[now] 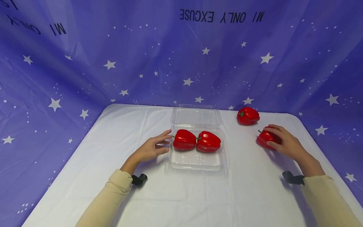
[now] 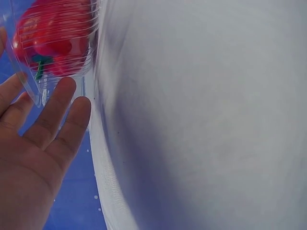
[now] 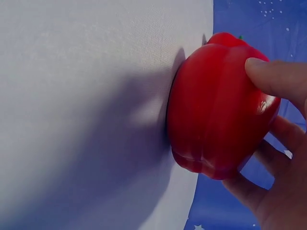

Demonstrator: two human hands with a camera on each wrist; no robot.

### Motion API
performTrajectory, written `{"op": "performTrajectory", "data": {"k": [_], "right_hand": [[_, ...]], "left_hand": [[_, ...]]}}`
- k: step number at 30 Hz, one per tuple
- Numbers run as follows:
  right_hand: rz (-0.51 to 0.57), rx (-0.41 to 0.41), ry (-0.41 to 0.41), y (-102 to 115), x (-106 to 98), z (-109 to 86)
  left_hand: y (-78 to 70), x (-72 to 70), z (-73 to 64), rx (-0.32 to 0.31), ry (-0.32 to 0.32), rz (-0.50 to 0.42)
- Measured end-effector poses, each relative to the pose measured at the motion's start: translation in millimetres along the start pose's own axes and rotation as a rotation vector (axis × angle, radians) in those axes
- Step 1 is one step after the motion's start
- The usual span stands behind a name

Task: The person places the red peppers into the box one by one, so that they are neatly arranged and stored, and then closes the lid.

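Two red bell peppers (image 1: pixel 184 139) lie side by side in a clear plastic clamshell box (image 1: pixel 195 161), whose lid (image 1: pixel 195 117) is folded back. My left hand (image 1: pixel 153 148) is at the box's left side with its fingers spread and holds nothing; in the left wrist view the fingertips (image 2: pixel 64 88) are close to the box wall, and I cannot tell whether they touch. On the right, my right hand (image 1: pixel 289 143) grips another red bell pepper (image 3: pixel 216 110), thumb on one side and fingers on the other. That pepper appears to be on the table.
One more red bell pepper (image 1: pixel 248 116) lies near the back edge of the white-covered table (image 1: pixel 181 201), behind the right hand. Blue star-patterned cloth (image 1: pixel 158 56) hangs around the back and sides. Both wrists wear black camera mounts (image 1: pixel 139 179).
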State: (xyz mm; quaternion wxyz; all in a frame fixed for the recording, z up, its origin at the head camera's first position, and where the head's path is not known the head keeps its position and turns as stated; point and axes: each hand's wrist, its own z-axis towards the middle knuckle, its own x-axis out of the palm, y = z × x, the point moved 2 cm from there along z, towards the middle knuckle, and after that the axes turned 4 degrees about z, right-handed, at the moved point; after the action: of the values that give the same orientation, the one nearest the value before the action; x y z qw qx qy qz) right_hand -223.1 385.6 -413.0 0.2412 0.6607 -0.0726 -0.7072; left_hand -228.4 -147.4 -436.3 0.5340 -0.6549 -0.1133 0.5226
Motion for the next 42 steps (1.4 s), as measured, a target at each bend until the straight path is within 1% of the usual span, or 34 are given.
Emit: {"op": "performTrajectory", "data": {"k": [4,8,11,15,17,24,29,33,37,42], "right_hand": [[0.017,0.033,0.017,0,0,1.3],[0.042,0.057,0.005,-2,2,1.9],[0.078,0.049,-0.022,-3,4,2.1],[0.121,0.019,-0.064,-4,6,0.2],[0.130,0.006,-0.080,-5,6,-1.1],[0.131,-0.018,-0.099,-4,-6,-4.6],[0.141,-0.017,-0.125,1,-18,-11.2],[0.174,-0.064,-0.170,6,-26,-19.6],[0.202,-0.112,-0.214,12,-30,-29.1],[0.237,-0.168,-0.207,25,-29,-33.3]], "left_hand": [[-0.5,-0.3,0.5,-0.003,0.007,-0.002],[-2.3,0.0,0.6,-0.041,0.025,-0.019],[-3.7,-0.8,-1.1,-0.048,0.023,-0.022],[-4.2,-0.2,-2.7,-0.032,0.014,-0.035],[-5.1,0.7,-2.6,-0.037,0.013,-0.046],[-10.4,1.4,-1.6,-0.054,0.008,-0.042],[-8.8,1.1,-2.3,-0.049,0.004,-0.044],[-7.0,1.0,-2.8,-0.040,-0.006,-0.068],[-4.0,3.4,-1.7,-0.031,0.008,-0.085],[-2.1,3.6,-1.4,-0.047,0.004,-0.085]]}}
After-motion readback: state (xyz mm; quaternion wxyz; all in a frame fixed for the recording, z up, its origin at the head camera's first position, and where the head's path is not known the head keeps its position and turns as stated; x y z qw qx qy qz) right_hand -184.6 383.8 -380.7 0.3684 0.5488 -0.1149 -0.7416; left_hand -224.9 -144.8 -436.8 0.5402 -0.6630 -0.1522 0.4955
